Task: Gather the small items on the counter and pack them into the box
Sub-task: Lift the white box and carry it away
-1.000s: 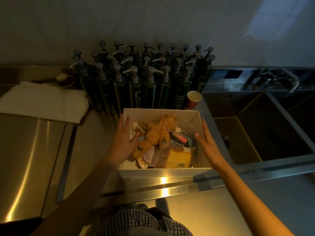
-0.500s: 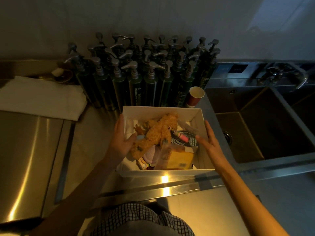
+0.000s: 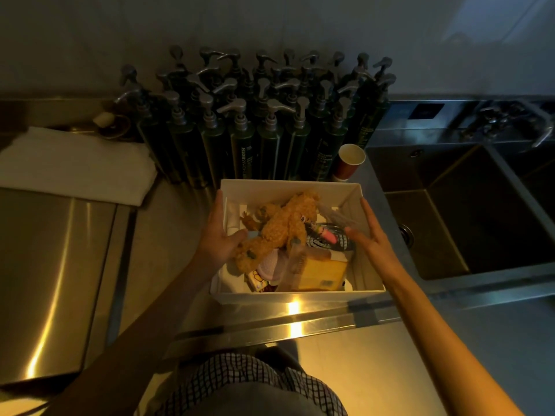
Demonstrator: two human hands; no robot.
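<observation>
A white rectangular box (image 3: 288,187) stands on the steel counter in front of me. Inside lie a fluffy tan teddy bear (image 3: 282,229), a yellow packet (image 3: 324,273), a small pink tube (image 3: 327,235) and other small items. My left hand (image 3: 217,235) clasps the box's left wall, fingers outside and thumb inside beside the bear's leg. At the right wall my right hand (image 3: 374,238) does the same, its fingers straight along the rim and its thumb spread inside.
Several dark green pump bottles (image 3: 246,136) crowd the wall just behind the box. A red paper cup (image 3: 348,163) stands at their right end. A deep steel sink (image 3: 468,211) lies right of the box, a folded white cloth (image 3: 75,166) at left.
The view has shifted slightly. Both hands stay on the box walls in the same places; the box and its contents look unmoved.
</observation>
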